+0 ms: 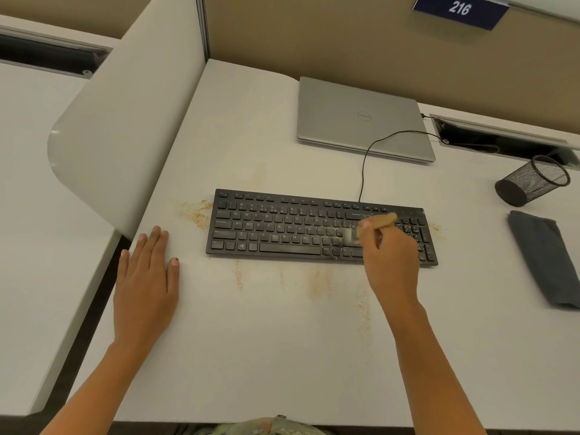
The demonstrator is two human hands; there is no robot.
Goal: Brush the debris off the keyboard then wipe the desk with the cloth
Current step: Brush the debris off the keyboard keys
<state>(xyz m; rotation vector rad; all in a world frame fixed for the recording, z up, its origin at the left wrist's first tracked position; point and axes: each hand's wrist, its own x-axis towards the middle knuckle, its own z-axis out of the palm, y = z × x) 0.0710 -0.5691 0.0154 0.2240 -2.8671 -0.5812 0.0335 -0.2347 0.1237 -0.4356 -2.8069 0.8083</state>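
Gripping brush point(383, 220) — right hand point(389, 257); Dell laptop point(361, 117), "216" sign point(459, 11) beyond

Tall white curved-edge divider panel point(125, 127) sits centre-left, w/ a neighbouring white desktop point(47, 183) on its left, a plain tan back wall point(314, 32) behind and right of it, and a navy sign plate marked 216 point(459, 11) far to its upper right.

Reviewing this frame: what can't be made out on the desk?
Head view only:
- brush bristles: motion-blurred, so contact with the keys is unclear.
- keyboard keys near its right end: hidden under the right hand.
- cloth: right side cut off by the frame edge.
- cable: far end vanishes into the desk slot.
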